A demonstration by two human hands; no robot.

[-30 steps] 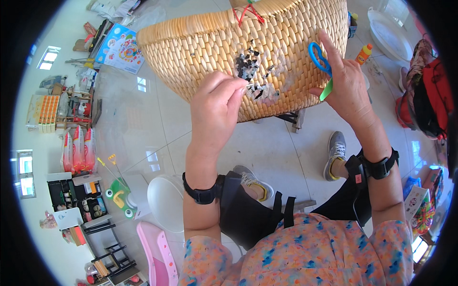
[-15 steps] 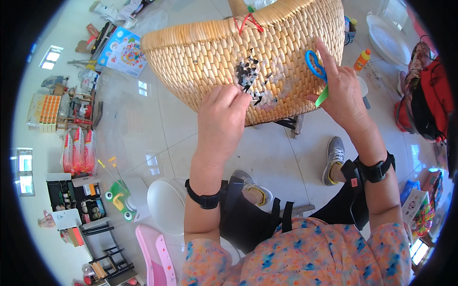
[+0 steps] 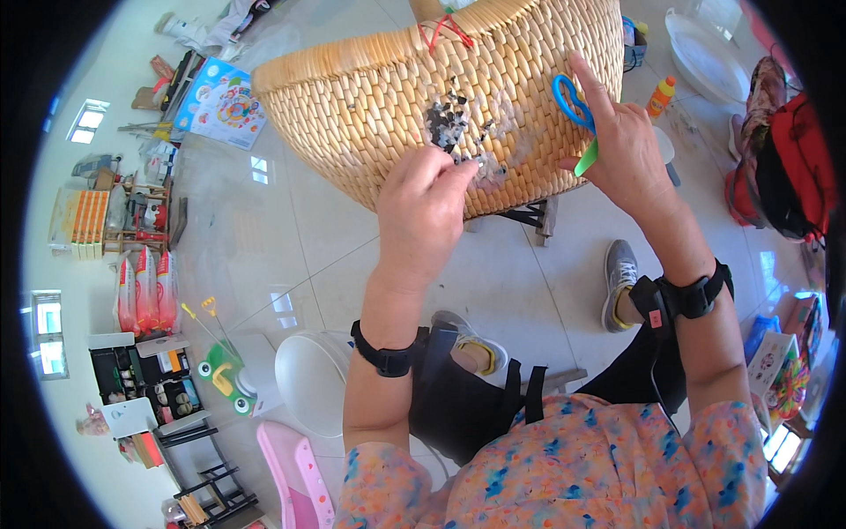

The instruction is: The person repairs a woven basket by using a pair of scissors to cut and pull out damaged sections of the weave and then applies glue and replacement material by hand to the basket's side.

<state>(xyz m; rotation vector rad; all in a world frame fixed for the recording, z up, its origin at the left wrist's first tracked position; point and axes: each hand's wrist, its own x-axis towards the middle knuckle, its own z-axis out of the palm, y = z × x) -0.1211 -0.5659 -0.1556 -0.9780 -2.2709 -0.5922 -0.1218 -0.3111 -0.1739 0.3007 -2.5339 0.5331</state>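
A large woven straw basket [image 3: 352,115] stands in front of me, its side facing me and a red cord [image 3: 445,37] tied near its rim. Small black and white scraps [image 3: 447,125] are stuck to that side, with a whitish smear around them. At the lower edge of this patch, the thumb and fingers of my left hand [image 3: 421,207] are pinched together; whatever lies between them is too small to make out. Scissors [image 3: 571,104] with a blue handle loop and a green part are held in my right hand [image 3: 633,159], its index finger stretched up along the basket.
On the tiled floor at left stand a white bucket [image 3: 308,388] and a pink plastic piece [image 3: 286,467]. An orange bottle [image 3: 660,95] and a white basin [image 3: 701,57] lie beyond my right hand. A red bag [image 3: 797,167] is at far right.
My left fingertips have shifted slightly right along the patch. The basket sits a little higher and further left in view. My right hand still holds the scissors.
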